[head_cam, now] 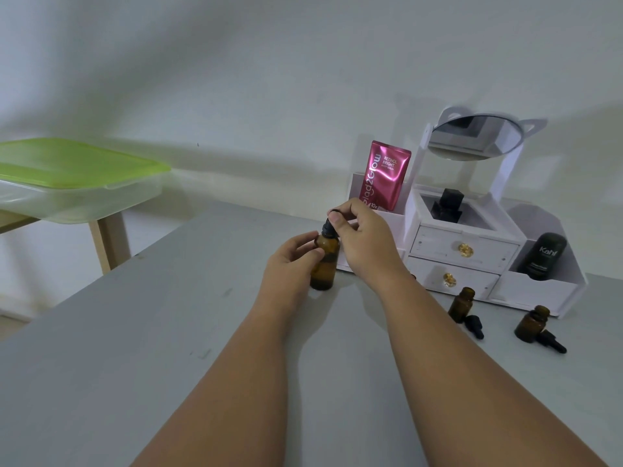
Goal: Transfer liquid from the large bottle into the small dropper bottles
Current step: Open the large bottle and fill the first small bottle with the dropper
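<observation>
A large amber bottle (pixel 324 268) stands upright on the grey table (pixel 135 332). My left hand (pixel 290 264) grips its body from the left. My right hand (pixel 362 237) pinches the black dropper cap (pixel 328 227) on its neck. Two small amber dropper bottles stand uncapped to the right, one (pixel 461 304) nearer the middle and one (pixel 532 324) further right. A black dropper cap (pixel 475 326) lies beside the first and another (pixel 551 342) beside the second.
A white vanity organiser (pixel 472 251) with drawers and a mirror stands at the back right. It holds a pink sachet (pixel 386 175), a black Kahf container (pixel 544 256) and a small black item. A clear box with a green lid (pixel 74 170) sits on a side table at left.
</observation>
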